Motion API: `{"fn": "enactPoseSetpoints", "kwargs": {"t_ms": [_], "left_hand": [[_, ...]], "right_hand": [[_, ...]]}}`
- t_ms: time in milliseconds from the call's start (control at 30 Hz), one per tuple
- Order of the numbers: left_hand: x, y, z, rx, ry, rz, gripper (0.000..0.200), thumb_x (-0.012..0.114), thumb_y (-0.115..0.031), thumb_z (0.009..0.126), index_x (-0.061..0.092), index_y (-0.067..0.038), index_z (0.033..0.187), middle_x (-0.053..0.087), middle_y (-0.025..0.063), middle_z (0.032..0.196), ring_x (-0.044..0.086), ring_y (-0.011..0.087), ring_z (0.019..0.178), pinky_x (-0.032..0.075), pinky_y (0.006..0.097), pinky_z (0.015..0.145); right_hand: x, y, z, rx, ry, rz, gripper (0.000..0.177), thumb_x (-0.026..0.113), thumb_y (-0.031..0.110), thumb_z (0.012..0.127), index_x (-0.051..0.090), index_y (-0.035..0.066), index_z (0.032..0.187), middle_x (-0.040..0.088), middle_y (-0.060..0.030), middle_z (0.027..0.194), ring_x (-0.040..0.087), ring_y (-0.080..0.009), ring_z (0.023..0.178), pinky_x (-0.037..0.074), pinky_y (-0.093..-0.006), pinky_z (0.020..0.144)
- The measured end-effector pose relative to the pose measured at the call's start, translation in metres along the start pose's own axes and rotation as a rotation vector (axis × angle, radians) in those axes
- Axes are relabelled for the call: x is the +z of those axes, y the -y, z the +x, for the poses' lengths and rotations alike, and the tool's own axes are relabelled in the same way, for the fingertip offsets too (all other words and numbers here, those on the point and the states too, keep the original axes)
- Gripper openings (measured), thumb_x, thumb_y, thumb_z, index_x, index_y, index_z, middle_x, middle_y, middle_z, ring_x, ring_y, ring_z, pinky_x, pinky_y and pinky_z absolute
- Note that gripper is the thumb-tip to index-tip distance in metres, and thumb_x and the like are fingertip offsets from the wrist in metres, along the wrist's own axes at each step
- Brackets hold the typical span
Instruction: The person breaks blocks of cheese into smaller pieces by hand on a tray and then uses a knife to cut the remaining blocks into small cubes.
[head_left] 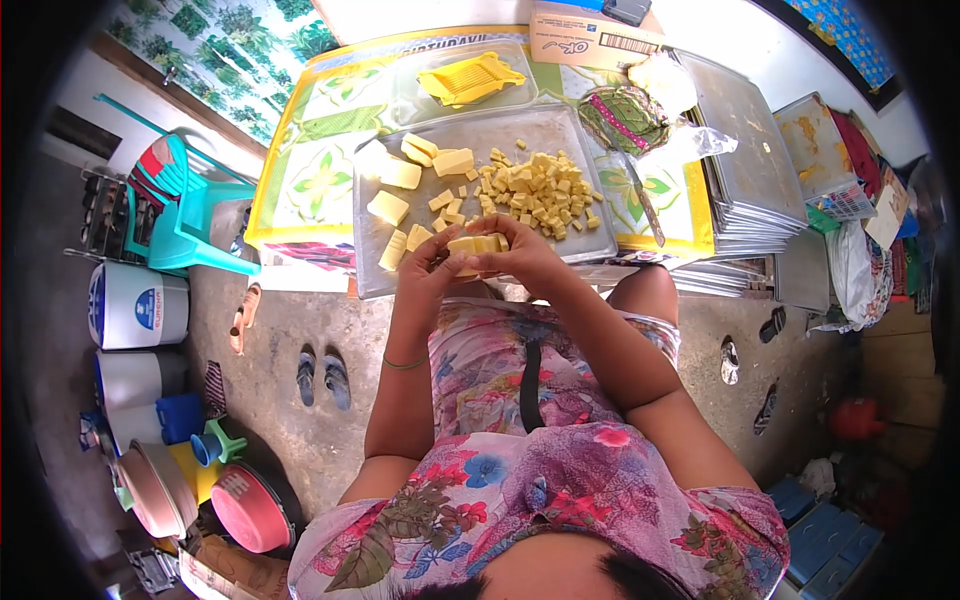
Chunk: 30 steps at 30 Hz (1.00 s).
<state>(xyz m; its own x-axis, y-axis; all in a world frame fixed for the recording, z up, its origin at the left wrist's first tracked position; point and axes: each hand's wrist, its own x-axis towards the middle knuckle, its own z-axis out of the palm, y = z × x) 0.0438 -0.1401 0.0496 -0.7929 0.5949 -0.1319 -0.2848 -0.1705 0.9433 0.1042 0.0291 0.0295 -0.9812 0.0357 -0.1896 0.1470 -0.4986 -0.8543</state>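
The left hand (428, 262) and right hand (516, 256) pinch a pale-yellow rectangular block (474, 245) over the near edge of a grey metal tray (470, 130); gripping lightly, well inboard, should limit crumbling and spills.

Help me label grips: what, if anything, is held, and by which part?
The left hand and right hand hold a cut yellow block near its opposite ends; exact contact partly hidden.

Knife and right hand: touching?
Apart. Head view shows part of the tray between the right hand and the knife, which lies right of the tray.
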Motion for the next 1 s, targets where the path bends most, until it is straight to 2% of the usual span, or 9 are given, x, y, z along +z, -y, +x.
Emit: {"fn": "enactPoseSetpoints", "kwargs": {"t_ms": [133, 233, 533, 733, 833, 933, 1000], "left_hand": [[0.005, -0.006, -0.003, 0.009, -0.02, 0.027, 0.039, 0.061, -0.003, 0.087, 0.053, 0.004, 0.125, 0.064, 0.0115, 0.102, 0.063, 0.0157, 0.09, 0.054, 0.0275, 0.08], [0.004, -0.006, -0.003, 0.008, -0.016, 0.0, 0.039, 0.06, -0.002, 0.088, 0.053, 0.004, 0.125, 0.064, 0.0116, 0.102, 0.063, 0.0162, 0.09, 0.054, 0.0279, 0.08], [-0.002, -0.004, -0.002, -0.057, -0.002, -0.078, 0.037, 0.058, -0.003, 0.089, 0.051, 0.004, 0.125, 0.062, 0.013, 0.104, 0.064, 0.0187, 0.09, 0.057, 0.0313, 0.08], [-0.004, -0.008, -0.001, -0.108, 0.028, -0.224, 0.036, 0.06, -0.005, 0.09, 0.053, 0.003, 0.124, 0.061, 0.0117, 0.105, 0.065, 0.02, 0.09, 0.058, 0.0315, 0.079], [-0.004, -0.001, 0.001, -0.074, -0.005, -0.201, 0.036, 0.062, -0.005, 0.088, 0.054, 0.002, 0.123, 0.061, 0.0098, 0.104, 0.065, 0.0187, 0.091, 0.057, 0.0305, 0.079], [0.0, 0.005, 0.001, 0.002, -0.069, -0.114, 0.036, 0.065, -0.005, 0.087, 0.056, 0.002, 0.121, 0.061, 0.0078, 0.101, 0.064, 0.0165, 0.089, 0.057, 0.0289, 0.078], [-0.002, 0.007, 0.001, 0.024, -0.057, -0.087, 0.036, 0.065, -0.005, 0.086, 0.057, 0.002, 0.121, 0.061, 0.0071, 0.1, 0.063, 0.0153, 0.087, 0.056, 0.0278, 0.077]], "right_hand": [[0.002, 0.005, -0.001, -0.042, -0.018, -0.055, 0.045, 0.081, 0.008, 0.072, 0.058, 0.001, 0.111, 0.064, -0.0082, 0.094, 0.062, -0.0133, 0.078, 0.053, -0.0258, 0.07], [-0.002, 0.005, -0.001, -0.043, -0.003, -0.096, 0.044, 0.08, 0.007, 0.073, 0.06, 0.001, 0.111, 0.065, -0.0076, 0.097, 0.063, -0.0135, 0.084, 0.054, -0.0274, 0.073], [-0.003, 0.006, -0.002, -0.003, 0.003, -0.045, 0.044, 0.078, 0.005, 0.074, 0.059, -0.001, 0.113, 0.065, -0.0085, 0.098, 0.064, -0.0145, 0.085, 0.055, -0.0279, 0.075], [-0.005, 0.006, -0.002, 0.039, 0.038, 0.176, 0.044, 0.076, 0.007, 0.076, 0.057, -0.001, 0.116, 0.063, -0.0103, 0.103, 0.065, -0.0179, 0.088, 0.055, -0.0299, 0.076], [-0.005, 0.006, -0.001, 0.011, 0.06, 0.23, 0.043, 0.074, 0.007, 0.077, 0.057, 0.0, 0.116, 0.063, -0.0102, 0.105, 0.064, -0.0169, 0.089, 0.054, -0.0293, 0.079], [0.001, 0.007, -0.001, -0.008, -0.026, 0.117, 0.045, 0.076, 0.008, 0.075, 0.058, 0.001, 0.116, 0.064, -0.0093, 0.103, 0.063, -0.0148, 0.089, 0.052, -0.0274, 0.079], [0.004, 0.007, -0.002, -0.042, -0.062, -0.13, 0.047, 0.078, 0.008, 0.074, 0.058, 0.002, 0.116, 0.064, -0.0077, 0.103, 0.063, -0.0134, 0.09, 0.051, -0.0264, 0.081]]}}
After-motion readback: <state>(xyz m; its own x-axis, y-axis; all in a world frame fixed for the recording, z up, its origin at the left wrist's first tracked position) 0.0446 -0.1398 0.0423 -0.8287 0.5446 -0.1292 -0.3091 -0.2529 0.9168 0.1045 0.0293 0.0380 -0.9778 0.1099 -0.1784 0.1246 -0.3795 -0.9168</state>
